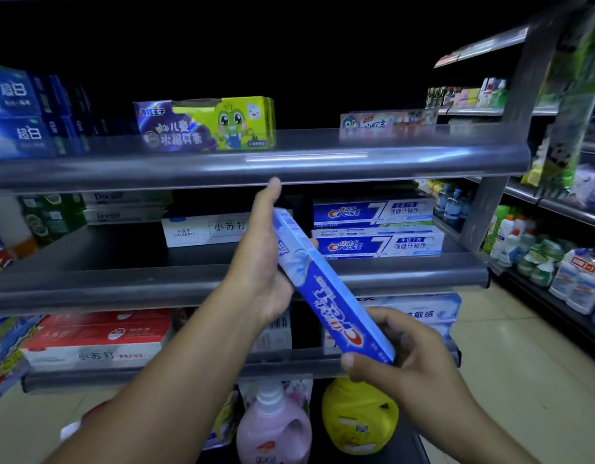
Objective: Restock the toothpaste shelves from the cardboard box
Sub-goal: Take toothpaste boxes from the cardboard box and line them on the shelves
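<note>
Head view: the Crest box (323,289) is up in the air in front of the shelves, tilted on a diagonal with the logo upside down (so it needs a flip before it faces out). Both hands are on it. The left hand (259,262) grips the upper end, thumb sticking up and one fingertip just peeking round the far side. The right hand (413,346) pinches the lower end, thumb underneath and fingers (386,319) curled over the top.

Just behind it sits the matching Crest stack (376,229) on the middle shelf (189,286), with a white Carnuer box (195,231) to the left and a dark gap between them. No cardboard box in shot.

My guess at what could go wrong: it's a long box held only at the ends, so swinging it in at this angle could clip the lip of the upper shelf (222,169) or shove the stacked ones crooked. Headroom over that stack looks tight too. If it slips, it lands down by the pink bottle (272,426) and yellow bag (359,416).
</note>
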Demonstrator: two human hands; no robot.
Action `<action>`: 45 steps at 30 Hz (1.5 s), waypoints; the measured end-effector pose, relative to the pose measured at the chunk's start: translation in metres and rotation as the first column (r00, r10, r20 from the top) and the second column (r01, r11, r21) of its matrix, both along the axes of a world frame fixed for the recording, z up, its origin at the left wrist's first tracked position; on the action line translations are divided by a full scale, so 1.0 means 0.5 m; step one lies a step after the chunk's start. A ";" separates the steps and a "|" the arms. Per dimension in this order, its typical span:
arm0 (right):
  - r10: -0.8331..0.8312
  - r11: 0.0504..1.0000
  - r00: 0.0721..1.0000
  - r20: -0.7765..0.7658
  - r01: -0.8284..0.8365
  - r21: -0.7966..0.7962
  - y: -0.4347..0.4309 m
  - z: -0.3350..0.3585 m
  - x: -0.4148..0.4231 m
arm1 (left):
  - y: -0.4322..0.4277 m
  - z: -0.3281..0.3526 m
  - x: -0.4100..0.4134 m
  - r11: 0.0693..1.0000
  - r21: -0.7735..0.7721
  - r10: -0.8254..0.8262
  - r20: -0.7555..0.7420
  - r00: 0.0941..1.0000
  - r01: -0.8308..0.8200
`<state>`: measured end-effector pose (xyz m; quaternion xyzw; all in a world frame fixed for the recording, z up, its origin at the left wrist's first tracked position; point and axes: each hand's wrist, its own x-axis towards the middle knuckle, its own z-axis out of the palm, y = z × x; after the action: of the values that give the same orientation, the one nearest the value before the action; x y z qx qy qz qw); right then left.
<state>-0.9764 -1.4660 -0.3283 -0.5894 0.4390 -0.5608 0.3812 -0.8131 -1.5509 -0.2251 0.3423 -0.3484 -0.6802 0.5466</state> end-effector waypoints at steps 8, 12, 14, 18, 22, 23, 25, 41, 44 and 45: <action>-0.008 0.988 0.968 0.250 -0.031 0.151 0.018 0.001 0.001 | 0.056 -0.089 -0.007 0.947 -0.271 -0.083 0.317 0.945 0.174; -0.119 0.990 0.974 0.193 0.103 0.093 0.014 0.042 -0.045 | 0.043 -0.088 0.014 0.910 -0.334 -0.078 0.447 0.891 0.246; -0.147 0.989 0.968 0.202 0.147 0.015 0.004 0.078 -0.078 | 0.038 -0.085 0.019 0.843 -0.367 -0.112 0.596 0.795 0.393; -0.069 0.996 0.990 0.124 0.076 -0.048 -0.021 0.121 -0.120 | 0.038 -0.066 0.001 0.684 -0.322 -0.215 0.769 0.602 0.655; -0.072 0.992 0.955 0.288 0.098 -0.078 -0.048 0.135 -0.162 | 0.003 -0.032 0.008 0.764 -0.414 0.113 0.842 0.528 0.496; -0.080 0.989 0.937 0.339 0.118 -0.093 -0.056 0.139 -0.177 | -0.008 -0.022 0.018 0.779 -0.436 0.188 0.848 0.495 0.451; -0.088 0.983 0.900 0.428 0.149 -0.110 -0.076 0.146 -0.202 | -0.027 -0.011 0.035 0.832 -0.447 0.202 0.796 0.570 0.330; -0.605 0.791 0.735 -0.305 0.597 -0.132 -0.232 0.120 -0.263 | -0.176 -0.046 -0.045 0.867 -0.497 0.446 0.748 0.492 -0.030; -0.621 0.774 0.675 -0.397 0.606 -0.181 -0.243 0.121 -0.264 | -0.188 -0.050 -0.046 0.878 -0.473 0.450 0.758 0.471 -0.077; -0.631 0.765 0.656 -0.414 0.615 -0.192 -0.250 0.123 -0.263 | -0.191 -0.049 -0.049 0.882 -0.464 0.446 0.767 0.462 -0.082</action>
<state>-1.1081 -1.5910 -0.2668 -0.5239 0.6808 -0.5103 0.0417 -0.8377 -1.6466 -0.2498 0.5762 -0.6321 -0.2482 0.4548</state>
